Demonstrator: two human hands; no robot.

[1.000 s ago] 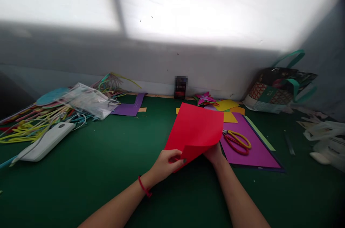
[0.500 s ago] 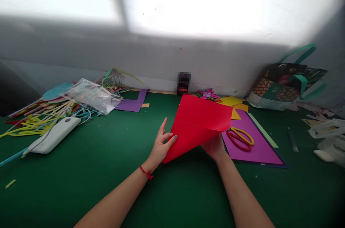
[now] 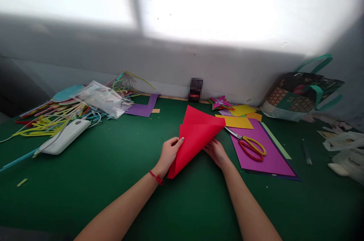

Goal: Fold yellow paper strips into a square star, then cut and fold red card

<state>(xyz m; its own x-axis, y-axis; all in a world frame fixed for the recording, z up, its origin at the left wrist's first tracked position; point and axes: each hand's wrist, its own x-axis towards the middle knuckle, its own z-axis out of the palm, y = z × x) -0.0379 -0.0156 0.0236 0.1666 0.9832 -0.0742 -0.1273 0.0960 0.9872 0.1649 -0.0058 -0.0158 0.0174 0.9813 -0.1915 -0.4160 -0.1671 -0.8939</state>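
A sheet of red paper (image 3: 196,134) is curled into a loose cone shape above the green tabletop, its lower tip pointing toward me. My left hand (image 3: 170,152) pinches its left edge, thumb on top and the other fingers behind. At the right underside my right hand (image 3: 216,152) supports the paper, its fingertips partly hidden beneath it. Just to the right, scissors (image 3: 251,148) with one red and one yellow handle lie on a purple sheet (image 3: 267,161). Yellow paper pieces (image 3: 239,121) lie behind them.
A white power strip (image 3: 66,136) and a heap of coloured pipe cleaners (image 3: 42,123) lie at left, under a clear plastic bag (image 3: 104,98). Folded paper pieces (image 3: 220,102) sit near the wall. A patterned bag (image 3: 298,98) stands back right; a plastic bag (image 3: 349,150) lies right.
The red paper has gone from a wide, slightly bent sheet to a narrower curled cone. My right hand has moved left beneath it, and my left thumb now presses its edge.
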